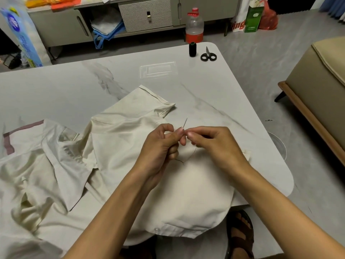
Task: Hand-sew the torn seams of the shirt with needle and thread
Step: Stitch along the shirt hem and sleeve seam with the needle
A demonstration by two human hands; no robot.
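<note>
Marble-veined tabletop (214,86) fills the view, and the cream shirt (130,146) lies rumpled across it, under both hands and spreading out past the left hand. Both hands meet at the middle of the cloth. The left hand (158,148) has its fingers curled and pinches up a small fold of the shirt, thumb on top. The right hand (218,144) comes in from the other side with thumb and forefinger closed tight, and it looks to be pinching the needle (185,123) low on its shaft, though the exact contact is hidden between the fingertips. Now the key relation: the needle stands right between the two thumbs, its long axis tilted up and away from the person, tip pointing beyond the hands toward the far edge. Both hands are touching distance from it, but the right hand is the one placed to draw it. A dark thread (180,161) trails on the cloth just below the left hand's knuckles, running back under the right hand. So the pull, as I read it, goes up and away along that axis while the left hand keeps the fold steady. Far beyond the right hand, well apart from the work, sit a black spool (192,49) and small scissors (208,55), side by side near the tabletop's far corner.
</note>
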